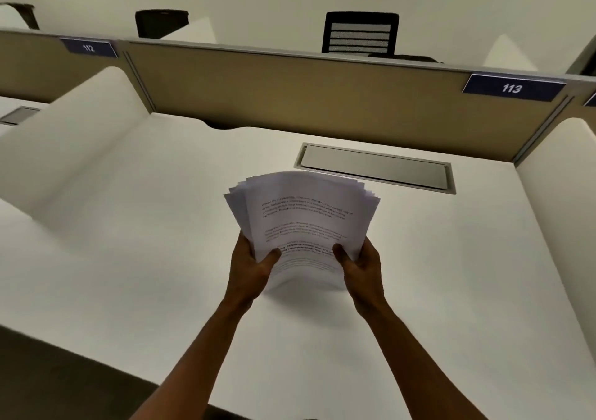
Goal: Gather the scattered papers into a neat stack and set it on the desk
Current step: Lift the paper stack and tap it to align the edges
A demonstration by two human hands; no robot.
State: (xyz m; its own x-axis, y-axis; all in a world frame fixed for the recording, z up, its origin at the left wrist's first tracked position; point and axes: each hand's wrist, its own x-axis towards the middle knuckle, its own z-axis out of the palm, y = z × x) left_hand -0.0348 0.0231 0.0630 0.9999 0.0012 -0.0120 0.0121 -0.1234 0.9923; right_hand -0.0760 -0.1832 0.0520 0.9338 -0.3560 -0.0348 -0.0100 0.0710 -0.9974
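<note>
A bundle of several white printed papers (303, 213) stands on end over the middle of the white desk (145, 242), its lower edge down at the desk surface. The top edges fan out unevenly, sheets offset to left and right. My left hand (251, 264) grips the bundle's lower left side, thumb on the front sheet. My right hand (361, 263) grips the lower right side the same way. Both forearms reach in from the bottom of the view.
A grey cable-tray lid (374, 168) is set into the desk behind the papers. White side dividers (71, 142) flank the desk, and a tan back partition (290, 90) bears a "113" label (512, 87). Black chairs (359, 34) stand beyond it.
</note>
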